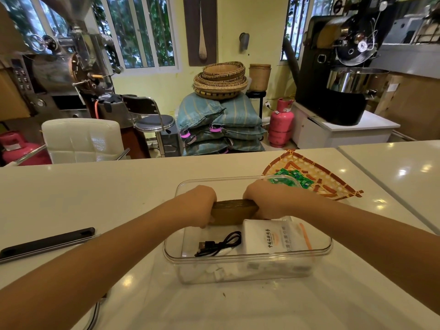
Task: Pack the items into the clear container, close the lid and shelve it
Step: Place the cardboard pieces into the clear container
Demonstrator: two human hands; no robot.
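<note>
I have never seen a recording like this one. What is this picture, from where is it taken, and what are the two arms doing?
There is no machine here. A person wears a camera on the head, so the single picture looks forward and down at that person's own arms. The left hand and right hand together grip a brown stack and hold it over the clear container on the white counter. Inside already lie a black cable and a white packet. Behind the container sits a woven tray with green packets; a dark phone lies at the left.
</note>
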